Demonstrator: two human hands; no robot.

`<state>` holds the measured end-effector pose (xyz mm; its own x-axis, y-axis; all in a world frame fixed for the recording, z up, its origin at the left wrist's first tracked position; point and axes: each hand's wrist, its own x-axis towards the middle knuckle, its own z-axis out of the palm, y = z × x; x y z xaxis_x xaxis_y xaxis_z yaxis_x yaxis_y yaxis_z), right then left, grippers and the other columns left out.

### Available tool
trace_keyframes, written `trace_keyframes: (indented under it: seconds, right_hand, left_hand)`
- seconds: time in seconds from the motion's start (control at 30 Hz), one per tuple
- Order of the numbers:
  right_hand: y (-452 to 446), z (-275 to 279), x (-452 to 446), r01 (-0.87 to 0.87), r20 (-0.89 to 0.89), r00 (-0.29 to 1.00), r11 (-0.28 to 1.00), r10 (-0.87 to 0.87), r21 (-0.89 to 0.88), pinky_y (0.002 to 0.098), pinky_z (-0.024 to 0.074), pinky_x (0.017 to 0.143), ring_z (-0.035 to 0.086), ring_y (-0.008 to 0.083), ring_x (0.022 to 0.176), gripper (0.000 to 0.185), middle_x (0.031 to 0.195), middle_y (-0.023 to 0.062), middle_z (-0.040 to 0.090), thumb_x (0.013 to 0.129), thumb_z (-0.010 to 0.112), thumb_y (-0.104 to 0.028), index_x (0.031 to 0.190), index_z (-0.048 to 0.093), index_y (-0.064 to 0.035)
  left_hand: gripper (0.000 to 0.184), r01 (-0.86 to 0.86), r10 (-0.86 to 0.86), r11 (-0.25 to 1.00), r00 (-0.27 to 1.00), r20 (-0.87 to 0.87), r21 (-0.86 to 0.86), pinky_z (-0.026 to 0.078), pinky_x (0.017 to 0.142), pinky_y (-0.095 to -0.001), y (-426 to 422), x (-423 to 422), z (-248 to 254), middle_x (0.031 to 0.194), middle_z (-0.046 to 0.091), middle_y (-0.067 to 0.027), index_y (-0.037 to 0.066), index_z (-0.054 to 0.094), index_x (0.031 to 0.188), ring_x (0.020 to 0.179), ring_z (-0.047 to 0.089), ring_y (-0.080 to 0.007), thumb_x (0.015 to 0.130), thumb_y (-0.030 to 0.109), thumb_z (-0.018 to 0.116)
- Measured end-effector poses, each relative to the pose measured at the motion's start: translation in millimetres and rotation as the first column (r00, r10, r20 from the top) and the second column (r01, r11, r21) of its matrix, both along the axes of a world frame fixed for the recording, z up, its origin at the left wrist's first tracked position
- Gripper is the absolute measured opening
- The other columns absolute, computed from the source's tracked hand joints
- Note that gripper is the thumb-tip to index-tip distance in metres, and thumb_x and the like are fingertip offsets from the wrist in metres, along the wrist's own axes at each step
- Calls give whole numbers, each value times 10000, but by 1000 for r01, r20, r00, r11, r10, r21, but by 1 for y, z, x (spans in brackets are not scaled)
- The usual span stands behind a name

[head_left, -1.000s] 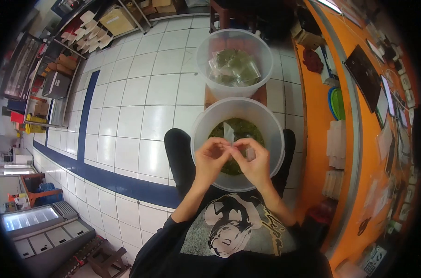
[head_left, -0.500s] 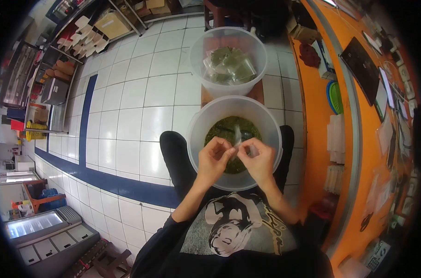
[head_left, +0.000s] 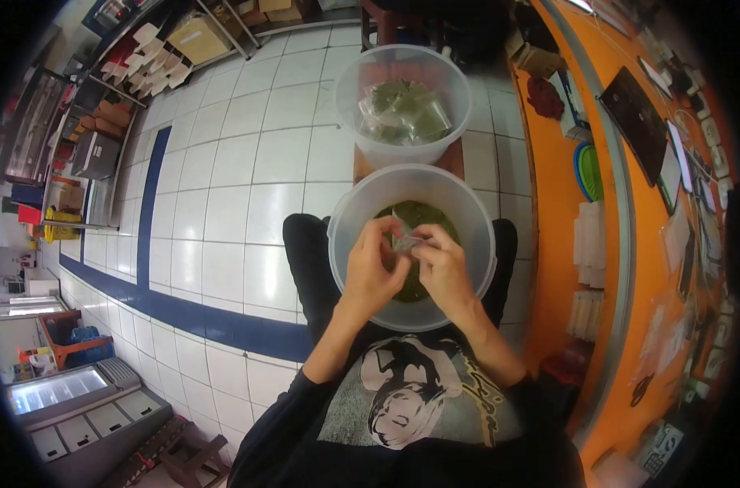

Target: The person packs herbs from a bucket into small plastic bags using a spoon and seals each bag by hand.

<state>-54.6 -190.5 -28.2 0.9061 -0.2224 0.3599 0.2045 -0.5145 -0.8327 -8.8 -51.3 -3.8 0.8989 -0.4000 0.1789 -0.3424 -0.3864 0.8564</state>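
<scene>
Over the near translucent tub [head_left: 349,220], my left hand [head_left: 374,264] and my right hand [head_left: 445,268] pinch a small clear plastic bag [head_left: 403,241] between their fingertips. My fingers partly cover the bag, and I cannot make out how full it is. Below, inside the tub, lies a green, loose-looking mass [head_left: 423,213], partly hidden by my hands. A second translucent tub [head_left: 349,102] stands just beyond, holding several flat clear packets [head_left: 410,118] with green contents.
Both tubs are close together, with a brown stool or board [head_left: 454,159] under the far one. An orange counter [head_left: 561,244] with stacked packs runs along the right. White tiled floor [head_left: 215,203] spreads to the left, toward metal shelving [head_left: 101,220].
Both hands have moved slightly up and closer around the bag, with the fingers more curled. A dark object seen earlier on the green mass is no longer visible.
</scene>
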Motion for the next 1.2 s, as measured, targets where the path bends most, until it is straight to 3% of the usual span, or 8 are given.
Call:
trace_keyframes:
  seconds: [0.17, 0.3, 0.37, 0.4, 0.57, 0.67, 0.9, 1.2]
  right_hand:
    - [-24, 15, 21, -260, -258, 929, 964, 263, 48, 396, 477, 680, 606, 338, 741, 189, 873, 170, 602, 646, 748, -69, 797, 673, 16]
    - [-25, 25, 45, -391, -308, 877, 920, 369, -10, 372, 470, 698, 609, 289, 762, 158, 868, 151, 611, 696, 747, -79, 806, 675, 7]
    - [-24, 15, 64, -338, -15, 936, 911, 351, 236, 345, 465, 694, 609, 237, 736, 125, 865, 135, 628, 760, 735, -95, 792, 662, 2]
    - [-29, 16, 74, -221, -210, 927, 904, 311, 366, 320, 467, 712, 610, 208, 733, 122, 816, 124, 637, 803, 719, -103, 808, 660, 4]
    - [-30, -74, 124, -562, -643, 715, 772, 275, -295, 385, 517, 773, 673, 314, 875, 131, 877, 205, 674, 847, 621, -66, 889, 665, 50]
    - [-12, -122, 128, -572, -799, 598, 731, 60, -373, 437, 534, 771, 667, 353, 932, 133, 934, 247, 667, 819, 593, -3, 906, 671, 59]
    - [-10, -134, 119, -695, -792, 606, 531, 71, -484, 461, 539, 798, 647, 417, 929, 167, 954, 254, 658, 784, 592, 23, 937, 648, 59]
    - [27, -115, 110, -337, -250, 911, 941, 329, 11, 477, 506, 718, 651, 428, 833, 166, 824, 268, 622, 808, 614, -50, 914, 557, 63]
  left_hand:
    - [751, 339, -390, 908, 898, 203, 245, 196, 1100, -487, 14, 23, 11, 1328, 521, -63, 109, 485, 1312, 1262, 463, -284, 647, 193, 824]
    - [630, 295, -364, 920, 887, 285, 259, 338, 1031, -444, 26, 33, 4, 1227, 576, -79, 78, 520, 1254, 1177, 532, -242, 691, 129, 800]
    - [568, 182, -225, 967, 937, 267, 177, 396, 967, -413, 34, 39, 10, 1179, 594, -89, 64, 535, 1223, 1108, 569, -247, 714, 104, 784]
    - [505, 60, -82, 993, 970, 230, 99, 454, 902, -382, 39, 42, 12, 1131, 613, -99, 50, 549, 1191, 1040, 606, -252, 737, 78, 769]
    - [322, -165, 178, 962, 983, 43, -219, 468, 811, -268, 75, 49, 0, 1016, 616, -121, 3, 570, 1126, 900, 601, -175, 827, 20, 689]
    - [213, -257, 253, 918, 966, -53, -302, 456, 818, -255, 93, 36, 1, 1036, 588, -97, -15, 570, 1083, 894, 559, -134, 882, 26, 628]
    - [254, -239, 252, 872, 967, -26, -428, 446, 854, -289, 121, 27, -13, 1130, 523, -124, -7, 564, 1053, 957, 563, -174, 913, 191, 638]
    - [349, -231, 276, 807, 961, 2, -543, 442, 903, -331, 139, 47, -12, 1115, 505, -109, -7, 534, 1095, 992, 549, -190, 899, 262, 639]
